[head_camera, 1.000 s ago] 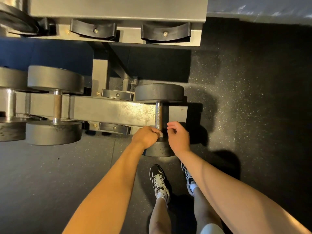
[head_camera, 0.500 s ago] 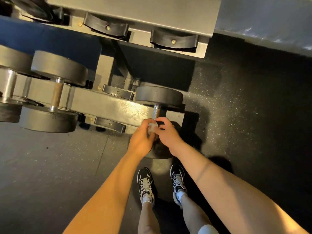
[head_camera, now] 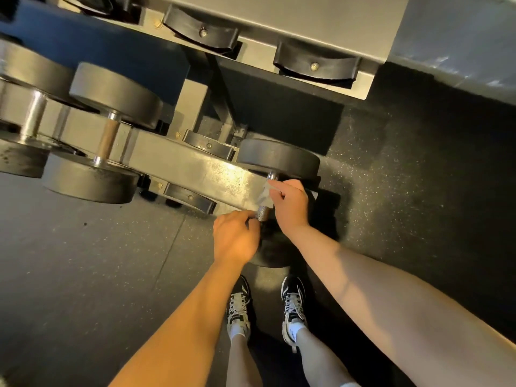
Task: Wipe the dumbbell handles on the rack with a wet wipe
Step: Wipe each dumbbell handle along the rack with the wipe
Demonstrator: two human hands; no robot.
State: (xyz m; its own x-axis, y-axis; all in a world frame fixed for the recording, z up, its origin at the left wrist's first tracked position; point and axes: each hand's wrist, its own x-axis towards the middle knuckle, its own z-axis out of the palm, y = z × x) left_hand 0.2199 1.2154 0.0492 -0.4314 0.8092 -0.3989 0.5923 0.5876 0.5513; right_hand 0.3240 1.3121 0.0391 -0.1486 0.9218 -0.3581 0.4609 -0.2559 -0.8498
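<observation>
The lower tier of the rack is a grey steel beam fitted with black curved saddles. Three units rest across it: the right-end dumbbell, the middle dumbbell with a brown handle, and the large dumbbell at the far left. The upper tier carries matching saddles. The rack stands on a speckled black rubber floor, as does a pair of trainers.

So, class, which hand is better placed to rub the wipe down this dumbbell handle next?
Probably right: the right hand pinches the wet wipe on the handle; the left hand sits beside it.
</observation>
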